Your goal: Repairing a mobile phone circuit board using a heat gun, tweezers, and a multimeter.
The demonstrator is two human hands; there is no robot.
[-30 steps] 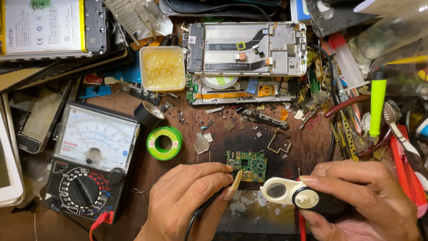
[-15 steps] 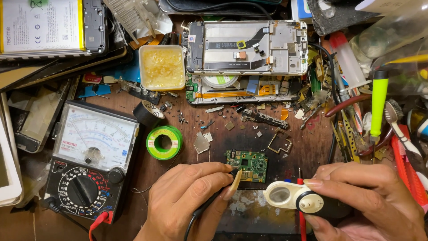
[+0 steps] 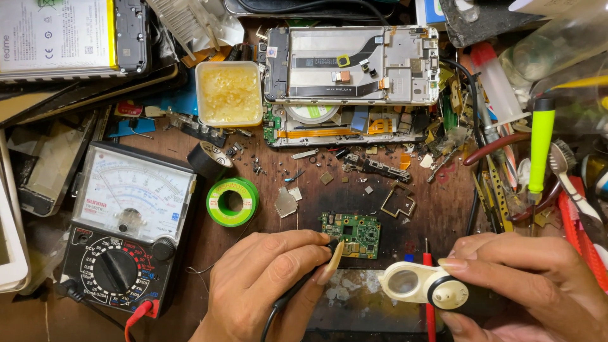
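A small green circuit board (image 3: 352,234) lies on the brown bench near the front. My left hand (image 3: 269,282) grips a thin black corded tool (image 3: 297,291), its tip touching the board's left edge. To the right, my right hand (image 3: 529,285) holds a white folding magnifier loupe (image 3: 421,288) with a black body, low over the bench just right of the board.
An analog multimeter (image 3: 126,228) with red and black leads sits at left, a green solder spool (image 3: 232,201) beside it. A tub of yellow flux (image 3: 229,94) and an opened phone frame (image 3: 351,63) lie behind. Tools, tweezers and a green-handled driver (image 3: 539,149) crowd the right side.
My right hand has shifted the loupe slightly to the right and lower. My left hand and the tool stay at the board's edge.
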